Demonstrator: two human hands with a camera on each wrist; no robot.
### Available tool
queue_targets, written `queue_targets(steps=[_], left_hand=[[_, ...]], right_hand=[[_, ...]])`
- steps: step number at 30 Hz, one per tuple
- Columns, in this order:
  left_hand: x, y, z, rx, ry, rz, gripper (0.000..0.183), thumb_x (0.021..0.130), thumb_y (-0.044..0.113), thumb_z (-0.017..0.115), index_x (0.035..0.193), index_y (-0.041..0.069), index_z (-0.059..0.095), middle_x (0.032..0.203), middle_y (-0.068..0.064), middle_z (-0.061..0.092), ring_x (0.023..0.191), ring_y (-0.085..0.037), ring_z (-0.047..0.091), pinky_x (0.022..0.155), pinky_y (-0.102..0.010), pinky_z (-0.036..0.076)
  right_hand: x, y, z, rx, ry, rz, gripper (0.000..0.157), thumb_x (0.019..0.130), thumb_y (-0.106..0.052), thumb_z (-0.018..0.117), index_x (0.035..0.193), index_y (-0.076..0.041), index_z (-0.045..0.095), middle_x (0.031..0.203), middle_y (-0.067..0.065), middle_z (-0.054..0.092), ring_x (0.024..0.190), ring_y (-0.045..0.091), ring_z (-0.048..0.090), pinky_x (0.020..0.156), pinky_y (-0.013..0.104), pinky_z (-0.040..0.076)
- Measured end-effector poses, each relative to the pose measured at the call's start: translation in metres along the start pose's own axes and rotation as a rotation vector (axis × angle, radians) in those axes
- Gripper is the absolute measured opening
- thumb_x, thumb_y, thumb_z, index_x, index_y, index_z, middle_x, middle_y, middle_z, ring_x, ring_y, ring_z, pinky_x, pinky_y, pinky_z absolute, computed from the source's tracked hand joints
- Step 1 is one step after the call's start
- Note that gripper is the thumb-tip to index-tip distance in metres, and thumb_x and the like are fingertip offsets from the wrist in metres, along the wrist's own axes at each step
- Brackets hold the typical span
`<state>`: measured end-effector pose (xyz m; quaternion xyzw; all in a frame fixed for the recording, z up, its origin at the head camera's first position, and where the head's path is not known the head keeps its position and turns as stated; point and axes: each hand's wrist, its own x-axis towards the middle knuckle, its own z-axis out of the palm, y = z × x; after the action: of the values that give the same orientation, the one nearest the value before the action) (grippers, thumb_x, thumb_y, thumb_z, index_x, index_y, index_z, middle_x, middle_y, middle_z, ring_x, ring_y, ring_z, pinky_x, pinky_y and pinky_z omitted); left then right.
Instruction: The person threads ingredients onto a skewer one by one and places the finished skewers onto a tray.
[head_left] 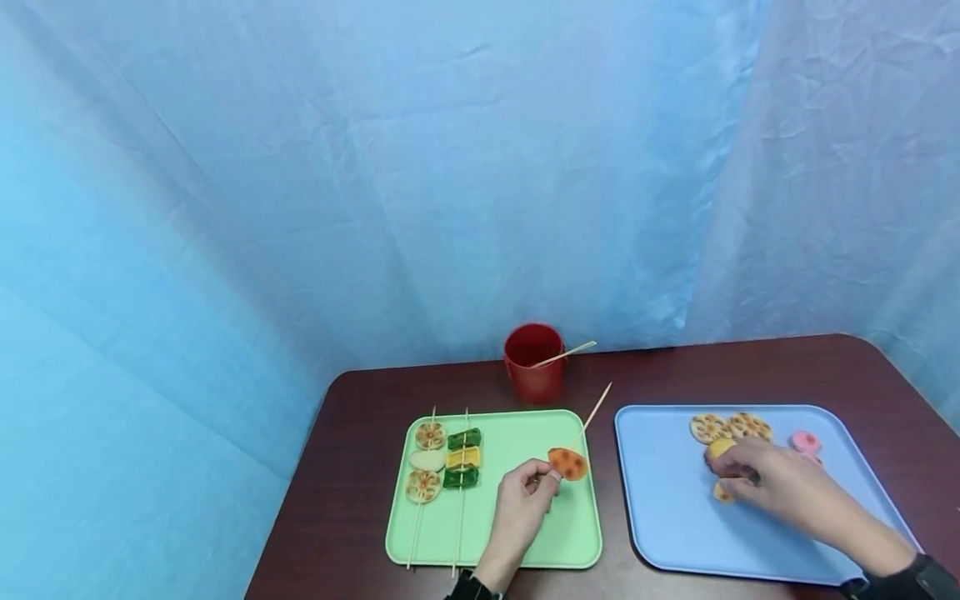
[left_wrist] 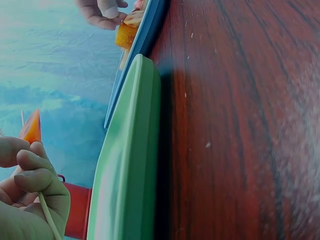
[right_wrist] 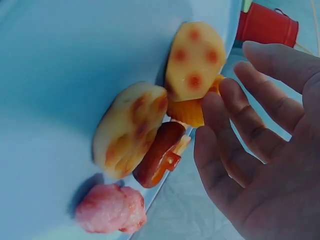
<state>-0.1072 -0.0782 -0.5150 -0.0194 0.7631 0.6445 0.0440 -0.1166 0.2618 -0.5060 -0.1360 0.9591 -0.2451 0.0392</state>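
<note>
In the head view my left hand point(head_left: 525, 504) pinches a bamboo skewer point(head_left: 597, 406) over the green tray. An orange slice with dark spots point(head_left: 567, 464) is on that skewer, close to the fingertips. The skewer's lower end point(left_wrist: 47, 215) runs out beneath the curled fingers in the left wrist view. My right hand point(head_left: 780, 487) is over the blue tray, fingers spread and loosely bent. Its fingertips are at a yellow-orange piece point(right_wrist: 186, 112); whether they touch it I cannot tell. Near it lie a pale spotted slice point(right_wrist: 195, 60), a browned pale slice point(right_wrist: 127, 132) and a brown mushroom-like piece point(right_wrist: 157, 155).
Two loaded skewers lie on the green tray point(head_left: 525, 554), one with lotus slices point(head_left: 423, 487), one with green and yellow pieces point(head_left: 463, 457). The blue tray point(head_left: 660, 533) also bears lotus slices point(head_left: 752, 426) and pink pieces point(head_left: 806, 442). A red cup point(head_left: 536, 383) with a skewer stands behind.
</note>
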Motion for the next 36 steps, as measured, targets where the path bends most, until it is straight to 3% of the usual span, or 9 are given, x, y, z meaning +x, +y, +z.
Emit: queue_targets(steps=[5, 13, 19, 27, 36], left_hand=[[0.000, 0.000, 0.004, -0.010, -0.012, 0.011, 0.015, 0.089, 0.020, 0.065, 0.088, 0.005, 0.069, 0.078, -0.017, 0.066, 0.051, -0.005, 0.047, 0.051, -0.018, 0.038], [0.001, 0.000, 0.006, 0.000, -0.011, 0.018, 0.016, 0.089, 0.020, 0.065, 0.087, 0.005, 0.069, 0.077, -0.019, 0.066, 0.050, -0.004, 0.046, 0.049, -0.017, 0.038], [0.001, 0.000, 0.005, -0.001, -0.009, 0.024, 0.015, 0.089, 0.020, 0.065, 0.086, 0.005, 0.069, 0.075, -0.016, 0.066, 0.049, -0.004, 0.046, 0.049, -0.017, 0.037], [0.000, 0.002, 0.006, -0.006, 0.003, 0.040, 0.016, 0.088, 0.017, 0.065, 0.085, 0.002, 0.069, 0.068, -0.002, 0.063, 0.049, -0.004, 0.045, 0.048, -0.016, 0.036], [0.000, 0.002, 0.004, 0.008, 0.020, 0.006, 0.013, 0.089, 0.016, 0.064, 0.088, 0.004, 0.070, 0.073, -0.012, 0.066, 0.048, -0.004, 0.044, 0.048, -0.017, 0.035]], right_hand=[[-0.006, 0.003, 0.004, -0.114, 0.059, -0.044, 0.017, 0.072, -0.026, 0.080, 0.088, -0.024, 0.075, 0.091, -0.009, 0.065, 0.087, 0.018, 0.063, 0.074, 0.043, 0.052], [-0.010, 0.007, 0.016, -0.170, 0.184, -0.124, 0.020, 0.068, -0.021, 0.083, 0.087, -0.025, 0.076, 0.088, -0.012, 0.059, 0.082, 0.013, 0.058, 0.070, 0.038, 0.050], [-0.008, 0.008, 0.023, -0.185, 0.225, -0.147, 0.022, 0.066, -0.020, 0.084, 0.086, -0.022, 0.076, 0.084, -0.010, 0.053, 0.073, 0.009, 0.049, 0.061, 0.033, 0.045], [-0.007, 0.007, 0.023, -0.118, 0.202, -0.104, 0.020, 0.068, -0.021, 0.083, 0.081, -0.027, 0.070, 0.087, -0.006, 0.057, 0.078, 0.014, 0.054, 0.067, 0.041, 0.048], [-0.001, 0.000, 0.012, -0.016, 0.249, -0.115, 0.018, 0.074, -0.028, 0.080, 0.089, -0.024, 0.070, 0.081, -0.014, 0.057, 0.069, -0.001, 0.047, 0.058, 0.026, 0.046]])
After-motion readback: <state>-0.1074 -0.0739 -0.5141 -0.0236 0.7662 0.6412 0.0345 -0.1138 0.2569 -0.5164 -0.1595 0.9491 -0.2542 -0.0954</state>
